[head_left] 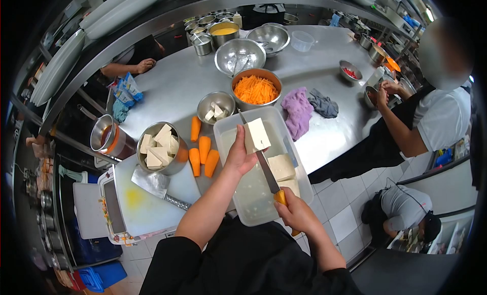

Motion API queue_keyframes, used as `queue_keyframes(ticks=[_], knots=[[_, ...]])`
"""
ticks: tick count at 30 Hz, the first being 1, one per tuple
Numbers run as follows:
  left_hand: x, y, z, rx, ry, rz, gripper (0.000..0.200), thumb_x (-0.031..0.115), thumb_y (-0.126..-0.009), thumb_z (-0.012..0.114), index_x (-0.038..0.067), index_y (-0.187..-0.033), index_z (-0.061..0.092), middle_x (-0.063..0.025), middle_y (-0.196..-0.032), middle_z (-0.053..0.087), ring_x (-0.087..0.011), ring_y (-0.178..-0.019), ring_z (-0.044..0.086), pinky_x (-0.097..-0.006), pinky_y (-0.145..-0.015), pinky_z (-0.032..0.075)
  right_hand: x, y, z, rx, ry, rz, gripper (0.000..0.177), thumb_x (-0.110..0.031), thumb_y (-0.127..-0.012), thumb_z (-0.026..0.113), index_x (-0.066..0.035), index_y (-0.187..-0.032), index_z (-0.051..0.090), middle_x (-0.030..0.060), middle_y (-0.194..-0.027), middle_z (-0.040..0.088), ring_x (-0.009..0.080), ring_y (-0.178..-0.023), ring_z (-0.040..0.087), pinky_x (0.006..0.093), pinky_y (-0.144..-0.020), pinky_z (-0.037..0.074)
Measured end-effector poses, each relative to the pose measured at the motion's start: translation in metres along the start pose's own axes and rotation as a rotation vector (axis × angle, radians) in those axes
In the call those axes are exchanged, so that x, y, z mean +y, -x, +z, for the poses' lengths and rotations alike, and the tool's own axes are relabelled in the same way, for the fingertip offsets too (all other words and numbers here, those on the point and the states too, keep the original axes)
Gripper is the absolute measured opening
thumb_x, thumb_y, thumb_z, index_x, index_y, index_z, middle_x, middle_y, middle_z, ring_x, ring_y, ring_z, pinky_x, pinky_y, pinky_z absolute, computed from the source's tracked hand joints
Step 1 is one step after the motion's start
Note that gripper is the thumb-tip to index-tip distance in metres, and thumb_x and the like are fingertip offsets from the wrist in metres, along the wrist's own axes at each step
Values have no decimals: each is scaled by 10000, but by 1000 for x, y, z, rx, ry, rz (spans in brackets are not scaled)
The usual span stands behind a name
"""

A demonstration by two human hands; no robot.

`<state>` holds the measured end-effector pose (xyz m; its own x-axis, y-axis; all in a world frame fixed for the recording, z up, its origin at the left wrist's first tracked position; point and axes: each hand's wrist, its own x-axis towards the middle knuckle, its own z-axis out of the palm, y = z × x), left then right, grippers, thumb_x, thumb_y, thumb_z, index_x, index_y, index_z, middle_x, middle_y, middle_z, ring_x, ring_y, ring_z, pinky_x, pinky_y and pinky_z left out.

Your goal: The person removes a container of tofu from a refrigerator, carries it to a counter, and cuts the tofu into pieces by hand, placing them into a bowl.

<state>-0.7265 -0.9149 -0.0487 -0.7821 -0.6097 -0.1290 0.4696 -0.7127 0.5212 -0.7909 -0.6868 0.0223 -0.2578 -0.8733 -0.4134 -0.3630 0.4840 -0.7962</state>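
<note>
A white block of what looks like tofu (258, 134) rests on my left hand (240, 156), held above a clear plastic tub (227, 181). The fingers under the block are partly hidden. My right hand (296, 211) grips the yellow handle of a long knife (268, 173), whose blade slants up past the block's left side. More white blocks (281, 167) lie in cloudy liquid at the tub's right side. Left of the tub stands a metal pot (177, 163) with cut white pieces. A small metal bowl (205, 103) behind holds a few more.
Several peeled carrots (204, 149) lie left of the tub. A cleaver (151, 181) rests on the cutting board (133, 214). Shredded carrot (256, 89) fills a pot behind, beside a purple cloth (296, 112). A person (441, 122) stands at right; another (406, 211) bends low.
</note>
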Motion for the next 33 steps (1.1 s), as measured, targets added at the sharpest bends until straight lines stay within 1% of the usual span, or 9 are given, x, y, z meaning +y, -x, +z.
queue_keyframes(ticks=[2, 12, 14, 18, 21, 23, 26, 31, 33], knots=[[1, 1, 4, 13, -11, -9, 721, 693, -876, 463, 106, -1291, 513, -40, -1096, 607, -183, -994, 592, -384, -894, 476, 11, -6, 7, 65, 19, -92, 396, -241, -932, 517, -15, -1249, 442, 65, -675, 569, 162, -497, 552, 320, -520, 463], [-1, 1, 10, 43, -40, -7, 642, 672, -876, 494, 177, -1284, 498, -26, -1181, 580, -189, -1047, 576, -384, -885, 496, 19, -17, 12, 57, 13, -74, 354, -246, -935, 517, -13, -1193, 450, 77, -657, 560, 168, -498, 558, 326, -514, 466], [0, 1, 12, 47, -52, -2, 641, 670, -877, 495, 175, -1285, 494, -29, -1184, 580, -189, -1052, 575, -379, -880, 499, 16, -19, 10, -36, 7, 47, 457, -282, -936, 521, 31, -1250, 410, 316, -938, 629, 469, -916, 614, 463, -811, 481], [0, 0, 12, 39, -86, -1, 636, 667, -877, 502, 170, -1273, 498, -33, -1175, 584, -184, -1052, 578, -366, -861, 504, 19, -21, 10, -35, -10, 54, 450, -279, -935, 520, 29, -1246, 413, 331, -949, 621, 489, -944, 597, 472, -830, 472], [-1, -3, 5, 59, -115, 0, 638, 671, -875, 504, 170, -1268, 499, -30, -1171, 586, -180, -1045, 581, -359, -851, 502, 15, -21, 7, -15, 33, 2, 426, -276, -938, 520, 19, -1230, 424, 260, -869, 641, 389, -777, 653, 425, -711, 504], [-2, -7, -1, 76, -140, -4, 640, 676, -873, 504, 171, -1267, 500, -28, -1168, 587, -179, -1041, 583, -356, -847, 500, 4, -18, -3, -125, -196, 115, 392, -278, -939, 529, 2, -1200, 447, 132, -756, 619, 217, -572, 611, 332, -562, 485], [-5, -13, -11, 154, -150, 1, 656, 691, -863, 504, 175, -1269, 501, -23, -1170, 589, -182, -1039, 579, -355, -830, 490, 14, -10, -13, -151, -188, 97, 348, -279, -938, 538, -19, -1161, 477, 31, -681, 560, 98, -474, 512, 260, -478, 431], [16, -20, -26, 372, 49, 131, 512, 546, -921, 553, 180, -1275, 502, -38, -1208, 575, -216, -1041, 569, -380, -802, 468, 39, 47, -60, -237, -76, 150, 314, -285, -925, 560, -49, -1127, 517, 18, -643, 562, 111, -478, 528, 265, -480, 440], [26, -13, -24, 396, 109, 139, 461, 434, -936, 574, 117, -1262, 495, -56, -1225, 577, -261, -1113, 559, -442, -873, 470, 40, 59, -68, -231, -46, 165, 319, -289, -917, 571, -56, -1129, 525, 14, -633, 561, 107, -478, 528, 263, -476, 440]])
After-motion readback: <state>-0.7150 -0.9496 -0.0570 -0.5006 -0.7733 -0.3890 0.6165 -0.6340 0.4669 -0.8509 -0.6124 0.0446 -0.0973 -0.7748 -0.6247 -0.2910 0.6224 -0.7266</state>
